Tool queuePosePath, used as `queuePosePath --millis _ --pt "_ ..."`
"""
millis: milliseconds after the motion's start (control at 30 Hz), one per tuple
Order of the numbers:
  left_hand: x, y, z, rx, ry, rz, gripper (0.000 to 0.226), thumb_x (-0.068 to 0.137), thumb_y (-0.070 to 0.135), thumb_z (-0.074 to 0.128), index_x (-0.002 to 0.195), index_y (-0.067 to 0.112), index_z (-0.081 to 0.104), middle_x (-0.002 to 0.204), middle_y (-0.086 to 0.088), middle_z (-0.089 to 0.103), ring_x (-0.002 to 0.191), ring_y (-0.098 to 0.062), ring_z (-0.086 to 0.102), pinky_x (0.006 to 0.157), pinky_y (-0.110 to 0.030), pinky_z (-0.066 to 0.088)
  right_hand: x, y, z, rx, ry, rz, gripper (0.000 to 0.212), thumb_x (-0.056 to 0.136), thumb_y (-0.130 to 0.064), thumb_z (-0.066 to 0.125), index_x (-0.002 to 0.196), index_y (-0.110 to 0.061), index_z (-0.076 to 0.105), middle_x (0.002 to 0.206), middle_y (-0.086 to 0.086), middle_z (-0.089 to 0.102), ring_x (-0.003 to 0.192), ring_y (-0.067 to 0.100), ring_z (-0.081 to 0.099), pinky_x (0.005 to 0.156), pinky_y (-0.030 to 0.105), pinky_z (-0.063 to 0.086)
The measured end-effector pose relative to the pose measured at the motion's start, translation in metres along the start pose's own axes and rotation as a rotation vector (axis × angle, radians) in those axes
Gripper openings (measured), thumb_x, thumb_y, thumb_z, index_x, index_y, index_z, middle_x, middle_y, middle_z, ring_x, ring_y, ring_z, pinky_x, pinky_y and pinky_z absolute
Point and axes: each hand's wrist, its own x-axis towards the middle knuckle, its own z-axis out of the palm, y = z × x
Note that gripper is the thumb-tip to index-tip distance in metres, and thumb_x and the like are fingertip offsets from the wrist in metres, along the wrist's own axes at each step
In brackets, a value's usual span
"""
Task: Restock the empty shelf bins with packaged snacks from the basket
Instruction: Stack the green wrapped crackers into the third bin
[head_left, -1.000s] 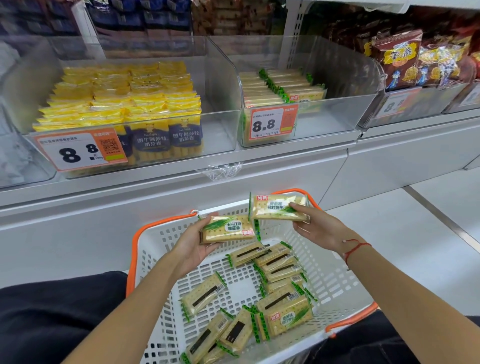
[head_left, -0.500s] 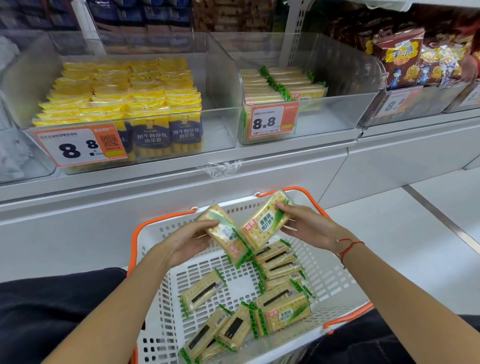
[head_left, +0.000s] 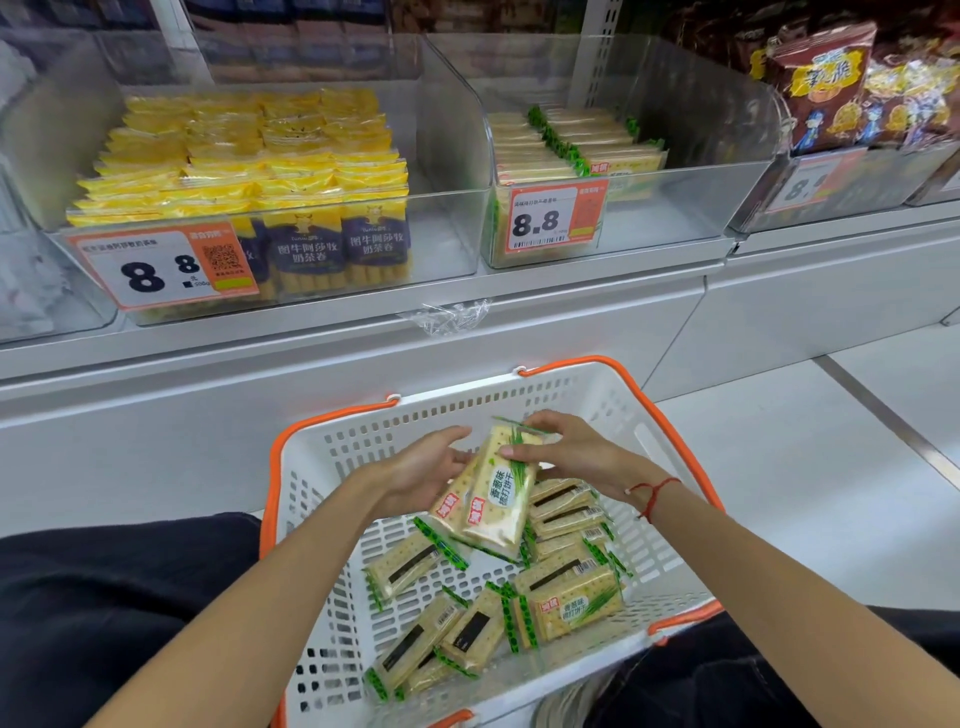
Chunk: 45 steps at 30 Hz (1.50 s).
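Observation:
Over the white basket with orange handles (head_left: 644, 410), my left hand (head_left: 423, 470) and my right hand (head_left: 566, 452) hold two green-trimmed cracker packs (head_left: 493, 504) stacked together, tilted. The left hand grips them from the left side. My right hand's fingers curl over the top pack's upper end. Several more cracker packs (head_left: 566, 603) lie loose in the basket below. The clear shelf bin (head_left: 691, 208) with an 8.8 tag holds rows of the same crackers at its left, and its right half is bare.
A clear bin of yellow wafer packs (head_left: 249, 171) stands to the left on the shelf. Brown snack bags (head_left: 826, 83) fill the bin at the right. A scrap of clear plastic (head_left: 449, 317) hangs on the shelf's front edge. White floor lies to the right.
The two packs, held apart one in each hand a second ago, have been brought together into one stack between both hands. The view has shifted slightly.

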Motion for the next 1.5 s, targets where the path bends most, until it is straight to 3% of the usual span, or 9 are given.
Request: queuePosePath --millis 233,600,800,900,967,1167,1267,1400,1500 --pt "0.002 -0.010 -0.007 -0.179 0.012 0.078 0.065 0.089 0.062 0.039 0.134 0.017 0.049 0.136 -0.011 0.054 0.116 -0.026 0.059 0.096 -0.041 0.048 -0.005 0.008 -0.008 0.292 0.014 0.007 0.039 0.084 -0.014 0.071 0.119 -0.009 0.056 0.104 0.011 0.069 0.089 0.015 0.068 0.070 0.025 0.057" --pt "0.024 -0.014 -0.002 -0.244 0.323 0.294 0.063 0.077 0.023 0.076 0.131 0.012 0.044 0.118 -0.009 0.064 0.103 -0.019 0.062 0.072 -0.030 0.053 0.014 0.019 0.031 0.589 0.423 -0.006 0.050 0.084 -0.018 0.071 0.126 -0.003 0.049 0.121 0.014 0.060 0.102 0.020 0.062 0.072 0.022 0.054" --pt "0.027 -0.044 -0.029 -0.190 0.577 0.357 0.074 0.083 0.034 0.069 0.145 0.035 0.027 0.155 -0.007 0.023 0.133 -0.031 0.040 0.099 -0.044 0.045 0.036 0.040 0.055 0.551 0.229 0.099 0.035 0.090 -0.032 0.064 0.113 -0.007 0.053 0.115 0.011 0.058 0.100 0.018 0.061 0.074 0.023 0.055" --pt "0.027 -0.059 -0.044 -0.107 0.695 0.386 0.052 0.093 0.029 0.060 0.137 0.037 0.034 0.154 0.001 0.020 0.132 -0.027 0.040 0.093 -0.044 0.052 0.051 0.067 0.069 0.296 0.217 0.192 0.036 0.099 -0.034 0.047 0.120 -0.006 0.048 0.104 0.008 0.059 0.086 0.019 0.059 0.068 0.026 0.051" --pt "0.029 -0.067 -0.051 -0.148 0.724 0.361 0.045 0.095 0.024 0.057 0.134 0.030 0.037 0.141 0.002 0.028 0.117 -0.022 0.049 0.069 -0.027 0.059 0.062 0.095 0.080 -0.247 0.101 0.155 0.034 0.099 -0.023 0.048 0.126 -0.004 0.045 0.118 0.012 0.057 0.088 0.019 0.056 0.076 0.031 0.048" --pt "0.045 -0.077 -0.060 -0.464 0.789 0.229 0.030 0.095 0.021 0.058 0.122 0.024 0.045 0.129 -0.006 0.043 0.100 -0.016 0.055 0.065 -0.023 0.052 0.108 0.138 0.124 -1.369 -0.397 -0.204 0.075 0.092 -0.009 0.054 0.152 -0.019 0.009 0.161 0.002 0.004 0.147 0.025 0.009 0.118 0.045 0.018" --pt "0.049 -0.077 -0.066 -0.629 0.767 0.185 0.035 0.092 0.019 0.060 0.123 0.028 0.045 0.128 -0.004 0.046 0.105 -0.021 0.057 0.064 -0.022 0.052 0.123 0.144 0.138 -1.577 -0.426 -0.269 0.082 0.092 -0.014 0.057 0.152 -0.018 0.002 0.160 0.001 -0.001 0.147 0.026 0.003 0.119 0.045 0.011" --pt "0.050 -0.079 -0.072 -0.670 0.718 0.163 0.042 0.092 0.014 0.056 0.127 0.030 0.040 0.118 -0.004 0.053 0.094 -0.019 0.061 0.063 -0.021 0.052 0.130 0.147 0.142 -1.628 -0.328 -0.524 0.066 0.087 -0.011 0.061 0.143 -0.011 0.026 0.138 0.009 0.043 0.128 0.029 0.039 0.108 0.039 0.029" --pt "0.048 -0.080 -0.072 -0.609 0.700 0.176 0.046 0.093 0.009 0.056 0.129 0.030 0.036 0.106 0.000 0.052 0.090 -0.016 0.061 0.064 -0.022 0.054 0.120 0.138 0.132 -1.437 -0.442 -0.355 0.057 0.087 -0.023 0.062 0.135 -0.014 0.034 0.116 0.011 0.059 0.108 0.029 0.052 0.087 0.037 0.041"
